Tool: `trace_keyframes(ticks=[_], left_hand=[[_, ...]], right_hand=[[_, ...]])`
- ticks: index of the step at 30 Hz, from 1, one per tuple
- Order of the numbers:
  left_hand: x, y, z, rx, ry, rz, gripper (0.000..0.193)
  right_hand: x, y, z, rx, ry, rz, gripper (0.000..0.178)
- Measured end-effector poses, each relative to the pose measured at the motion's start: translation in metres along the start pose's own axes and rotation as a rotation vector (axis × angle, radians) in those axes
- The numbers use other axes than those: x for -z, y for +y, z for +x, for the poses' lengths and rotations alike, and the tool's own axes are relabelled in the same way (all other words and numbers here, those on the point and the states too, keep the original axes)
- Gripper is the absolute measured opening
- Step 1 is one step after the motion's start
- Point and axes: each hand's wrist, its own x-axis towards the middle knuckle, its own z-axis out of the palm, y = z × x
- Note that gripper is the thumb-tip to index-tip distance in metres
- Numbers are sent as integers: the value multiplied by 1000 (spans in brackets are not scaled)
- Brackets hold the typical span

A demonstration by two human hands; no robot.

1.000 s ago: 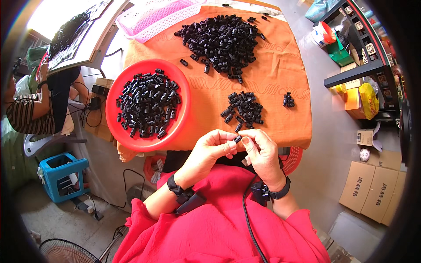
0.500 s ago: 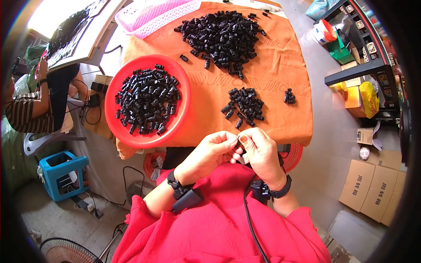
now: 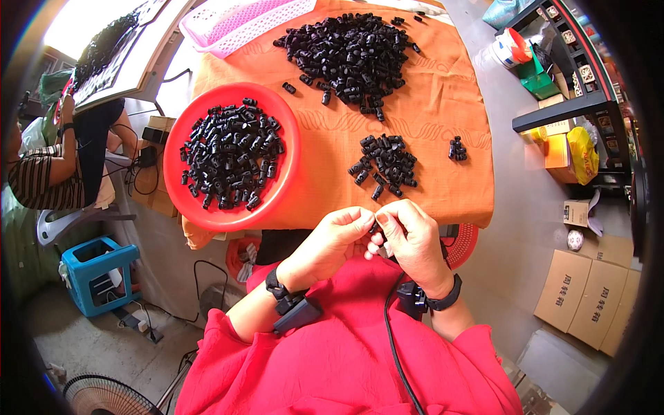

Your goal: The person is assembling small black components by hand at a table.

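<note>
My left hand (image 3: 337,240) and my right hand (image 3: 413,240) meet just off the near edge of a table with an orange cloth (image 3: 453,190). Both are closed in a pinch around a small black plastic piece (image 3: 374,227), which looks like a cord lock; fingers cover most of it. Just beyond lies a small pile of similar black cord locks (image 3: 387,162), with a little cluster of cord locks (image 3: 457,149) to its right. A red round basin (image 3: 293,162) at the left holds many more. The largest heap of cord locks (image 3: 349,59) spreads at the far side.
A pink perforated basket (image 3: 256,28) sits at the far left of the table. Left of it works a person in a striped top (image 3: 45,173). A blue stool (image 3: 100,283) and a fan (image 3: 107,398) stand lower left. Cardboard boxes (image 3: 581,297) and a dark shelf (image 3: 564,116) line the right.
My hands keep nearly the same place and pinch. Slightly more of the dark piece shows between my fingertips. The piles look unchanged.
</note>
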Motion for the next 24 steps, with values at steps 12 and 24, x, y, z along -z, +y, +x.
trace_keyframes(ticks=[12,24], left_hand=[[4,-2,-1,0,-58,32,24],[6,-10,6,-82,-14,-42,29]], right_hand=[[2,0,0,130,6,-106,8],[1,2,0,229,-18,-204,38]])
